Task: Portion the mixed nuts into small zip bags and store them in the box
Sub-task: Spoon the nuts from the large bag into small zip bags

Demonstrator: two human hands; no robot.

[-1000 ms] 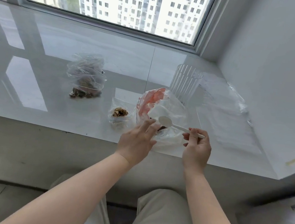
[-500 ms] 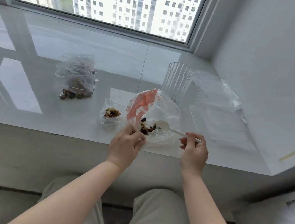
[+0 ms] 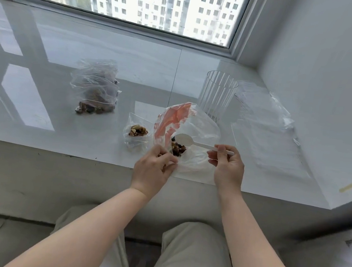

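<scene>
White plastic spoon (image 3: 188, 141), pinched by the right hand (image 3: 227, 166), lies bowl-first in the mouth of the large nut bag (image 3: 194, 135) on the glossy sill (image 3: 38, 129). Left hand (image 3: 154, 170) pinches the bag's near edge. Small filled zip bag (image 3: 137, 134) stands just left; ribbed clear cup (image 3: 216, 96) behind.

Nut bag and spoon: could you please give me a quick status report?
Left hand grips the big nut bag at its mouth. Right hand holds white spoon, bowl over the nuts. Nothing in the way.
</scene>
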